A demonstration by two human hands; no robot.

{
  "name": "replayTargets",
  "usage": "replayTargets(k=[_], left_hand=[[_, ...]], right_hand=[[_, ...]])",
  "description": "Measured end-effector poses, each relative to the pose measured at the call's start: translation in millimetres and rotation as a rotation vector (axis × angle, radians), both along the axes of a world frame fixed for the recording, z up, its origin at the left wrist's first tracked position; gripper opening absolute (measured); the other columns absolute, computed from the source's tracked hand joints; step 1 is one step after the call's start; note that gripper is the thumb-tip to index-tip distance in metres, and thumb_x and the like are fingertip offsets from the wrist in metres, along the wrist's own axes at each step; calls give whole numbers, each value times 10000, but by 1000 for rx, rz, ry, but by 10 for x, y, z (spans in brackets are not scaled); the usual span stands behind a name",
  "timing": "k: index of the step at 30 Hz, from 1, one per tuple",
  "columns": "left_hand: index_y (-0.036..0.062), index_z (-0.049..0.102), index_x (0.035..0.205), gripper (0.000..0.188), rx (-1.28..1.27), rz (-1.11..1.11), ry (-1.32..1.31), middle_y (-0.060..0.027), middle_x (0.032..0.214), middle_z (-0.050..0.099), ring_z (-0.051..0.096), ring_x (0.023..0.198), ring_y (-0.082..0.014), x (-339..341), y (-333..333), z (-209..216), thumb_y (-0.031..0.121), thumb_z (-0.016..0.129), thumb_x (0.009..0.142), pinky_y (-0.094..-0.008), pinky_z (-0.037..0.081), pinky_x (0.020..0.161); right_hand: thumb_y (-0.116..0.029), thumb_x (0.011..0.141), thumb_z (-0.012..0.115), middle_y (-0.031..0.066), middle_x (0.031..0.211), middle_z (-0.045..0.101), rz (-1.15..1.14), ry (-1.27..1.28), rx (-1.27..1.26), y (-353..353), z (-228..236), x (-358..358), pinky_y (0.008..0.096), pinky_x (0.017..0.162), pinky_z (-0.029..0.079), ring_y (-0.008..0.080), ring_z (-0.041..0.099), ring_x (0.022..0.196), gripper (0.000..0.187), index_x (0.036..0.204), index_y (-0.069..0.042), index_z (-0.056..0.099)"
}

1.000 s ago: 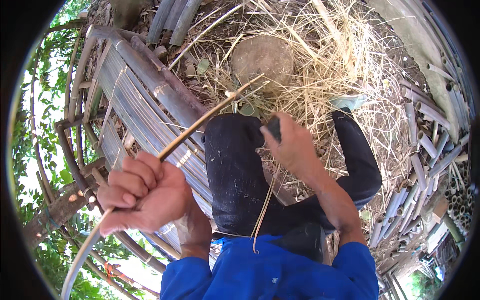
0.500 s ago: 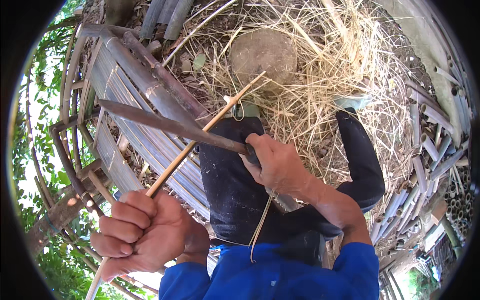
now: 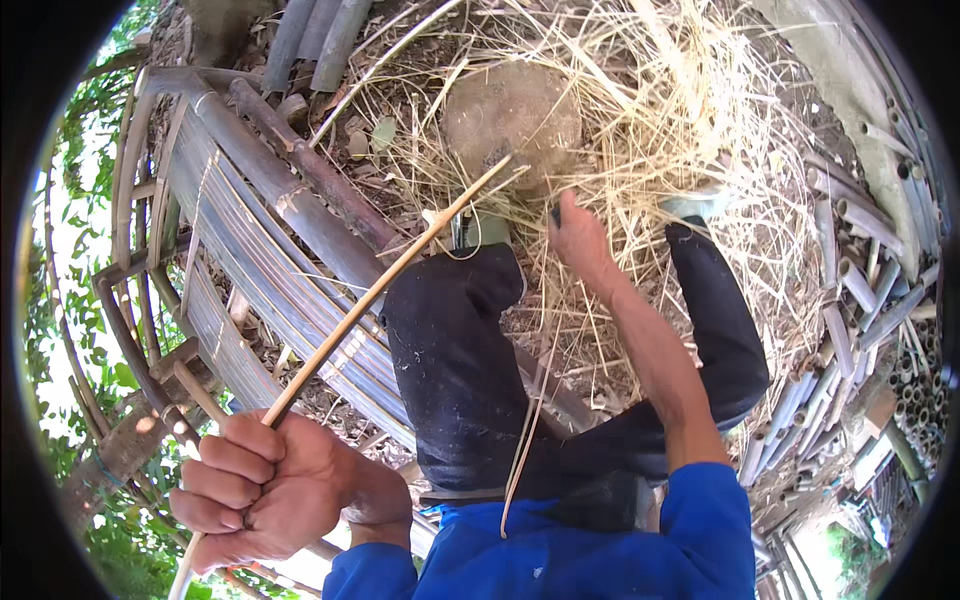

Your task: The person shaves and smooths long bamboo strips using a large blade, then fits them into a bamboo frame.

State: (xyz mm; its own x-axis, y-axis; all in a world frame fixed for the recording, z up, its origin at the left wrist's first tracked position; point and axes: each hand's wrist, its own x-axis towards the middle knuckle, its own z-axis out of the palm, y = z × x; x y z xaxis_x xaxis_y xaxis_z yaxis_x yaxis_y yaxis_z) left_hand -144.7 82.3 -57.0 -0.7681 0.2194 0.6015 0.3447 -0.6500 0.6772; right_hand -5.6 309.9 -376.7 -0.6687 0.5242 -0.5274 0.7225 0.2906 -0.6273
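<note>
Gripping a thin bamboo strip (image 3: 350, 321), the left hand (image 3: 258, 490) has its fingers folded tightly round it; the strip slants up past the left knee (image 3: 450, 295) toward the round block (image 3: 512, 115). The right hand (image 3: 582, 238) curls about a dark handle (image 3: 556, 215), mostly hidden, above loose straw (image 3: 700, 110).

Head view: wide fisheye, left of two worn side by side on the head; upright, unmirrored. Faces steeply down past blue sleeves (image 3: 705, 515) and black trousers (image 3: 450, 380) to scattered straw (image 3: 690, 110). Range close: left hand (image 3: 265, 485) nearer the lens, right hand (image 3: 583, 243) farther off.
</note>
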Motion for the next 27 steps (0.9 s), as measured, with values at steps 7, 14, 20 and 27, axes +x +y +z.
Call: replayTargets(k=[7, 14, 20, 27], left_hand=[[104, 490, 859, 446, 142, 357, -133, 10, 689, 357, 285, 551, -107, 198, 318, 119, 510, 573, 1022, -273, 264, 488], [46, 568, 947, 649, 63, -30, 39, 14, 691, 332, 258, 556, -118, 338, 103, -67, 681, 454, 1010, -303, 246, 536], [112, 455, 889, 530, 16, 200, 11, 33, 644, 289, 211, 505, -95, 431, 162, -51, 622, 477, 1032, -289, 185, 503], [116, 447, 891, 532, 25, 172, 12, 38, 638, 273, 202, 507, -93, 381, 92, -103, 629, 475, 1029, -291, 186, 511]], right_hand=[[-297, 969, 652, 276, 748, 680, -64, 69, 129, 2, 66, 134, 547, 654, 537, 448, 699, 697, 345, 1083, 6, 534], [-283, 950, 707, 196, 873, 695, 57, 438, 146, -690, 1529, 138, 446, 573, 578, 351, 706, 682, 382, 1132, 18, 559], [-230, 937, 726, 192, 852, 672, 188, 705, 210, -886, 1902, 156, 442, 566, 569, 358, 702, 707, 329, 1112, -7, 560], [-204, 956, 716, 235, 826, 687, 176, 656, 207, -860, 1795, 146, 434, 595, 575, 381, 714, 706, 273, 1081, -20, 557]])
